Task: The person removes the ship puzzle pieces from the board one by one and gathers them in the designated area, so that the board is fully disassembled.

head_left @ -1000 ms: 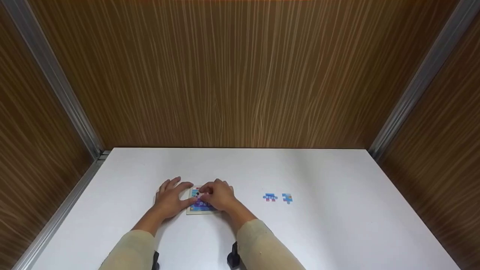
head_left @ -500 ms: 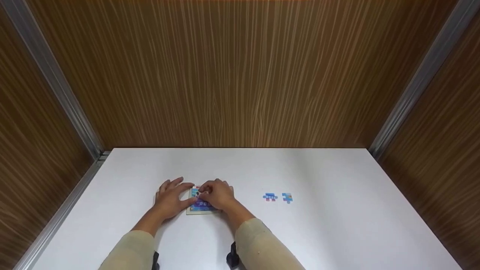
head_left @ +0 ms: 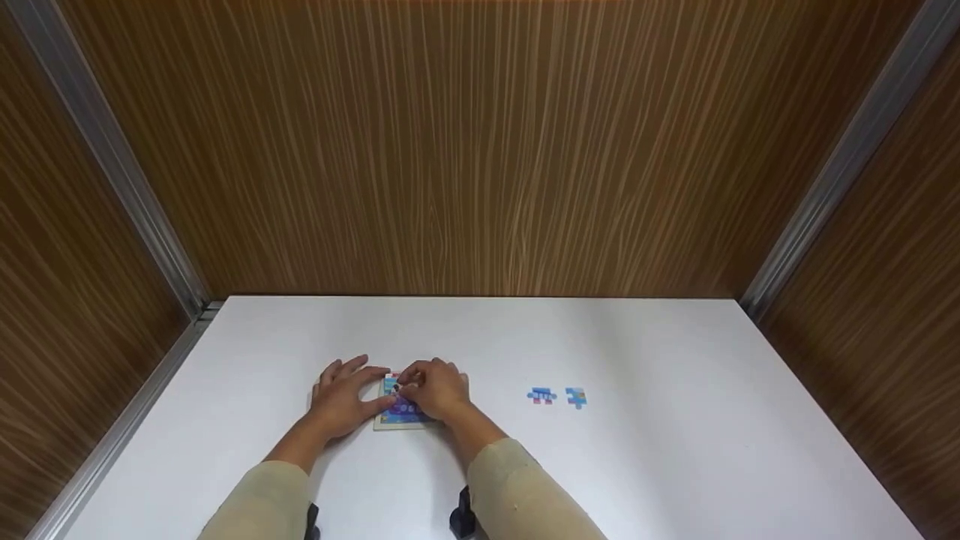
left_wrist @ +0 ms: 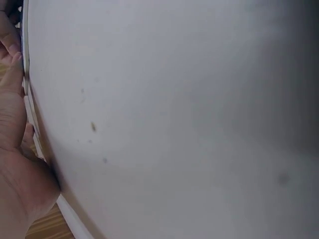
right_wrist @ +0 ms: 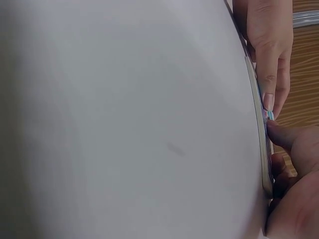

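Note:
A small framed jigsaw puzzle (head_left: 403,420) in blue and purple lies flat on the white table, left of centre. My left hand (head_left: 339,401) rests at its left side with fingers spread; the thumb lies on the picture and the index fingertip is at the top left corner. Over the puzzle's right half, my right hand (head_left: 441,391) has thumb and index finger pinched together, covering that part. In the right wrist view a sliver of a puzzle piece (right_wrist: 269,115) shows at the right thumb's tip, close to the left thumb (right_wrist: 268,99).
Two loose puzzle pieces, one blue and pink (head_left: 541,395) and one blue with a touch of orange (head_left: 576,397), lie to the right on the white table (head_left: 675,450). Wood-grain panels (head_left: 480,150) rise behind and at both sides. Black devices (head_left: 463,517) sit at the wrists.
Both hands stay at the puzzle in nearly the same pose. My left hand has shifted very slightly right; the right forearm has edged a little left. The loose pieces have stayed put.

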The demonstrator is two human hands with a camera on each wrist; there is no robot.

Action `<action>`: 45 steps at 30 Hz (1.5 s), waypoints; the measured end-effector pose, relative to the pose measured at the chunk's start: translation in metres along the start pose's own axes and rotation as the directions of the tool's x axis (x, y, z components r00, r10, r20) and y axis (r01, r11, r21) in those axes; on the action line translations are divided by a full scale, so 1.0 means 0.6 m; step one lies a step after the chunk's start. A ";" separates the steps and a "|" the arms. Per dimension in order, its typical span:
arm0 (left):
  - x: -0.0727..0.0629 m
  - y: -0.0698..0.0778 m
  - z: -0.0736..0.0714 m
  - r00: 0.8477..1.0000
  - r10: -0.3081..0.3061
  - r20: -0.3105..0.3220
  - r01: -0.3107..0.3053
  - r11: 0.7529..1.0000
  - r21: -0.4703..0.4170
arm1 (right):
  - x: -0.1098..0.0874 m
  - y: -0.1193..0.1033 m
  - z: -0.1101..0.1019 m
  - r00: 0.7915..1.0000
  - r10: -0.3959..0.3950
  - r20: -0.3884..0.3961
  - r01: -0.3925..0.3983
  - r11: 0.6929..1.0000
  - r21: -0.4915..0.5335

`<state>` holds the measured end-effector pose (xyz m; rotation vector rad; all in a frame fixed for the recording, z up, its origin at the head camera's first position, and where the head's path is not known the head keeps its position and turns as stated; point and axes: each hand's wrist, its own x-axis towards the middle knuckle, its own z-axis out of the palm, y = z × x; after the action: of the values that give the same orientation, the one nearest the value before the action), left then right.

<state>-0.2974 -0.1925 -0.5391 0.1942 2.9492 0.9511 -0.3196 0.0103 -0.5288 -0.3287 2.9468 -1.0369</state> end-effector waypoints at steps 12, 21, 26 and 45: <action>0.001 -0.002 0.001 1.000 0.000 -0.016 0.000 1.000 0.028 | 0.002 -0.001 0.003 1.000 0.000 -0.007 0.000 1.000 -0.011; 0.000 -0.003 -0.002 1.000 0.011 -0.005 -0.011 1.000 0.015 | 0.003 0.000 0.006 0.999 0.021 -0.046 -0.020 1.000 0.018; -0.001 -0.001 -0.003 1.000 0.008 -0.004 -0.008 1.000 0.012 | 0.003 -0.003 0.008 0.998 0.037 -0.060 -0.035 0.998 0.043; 0.006 -0.003 0.003 1.000 -0.002 0.017 0.002 1.000 0.008 | 0.003 0.003 0.010 0.998 0.012 -0.057 -0.013 1.000 -0.010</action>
<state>-0.3013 -0.1924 -0.5413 0.1985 2.9377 0.9323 -0.3214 0.0078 -0.5342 -0.2852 3.0012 -1.0470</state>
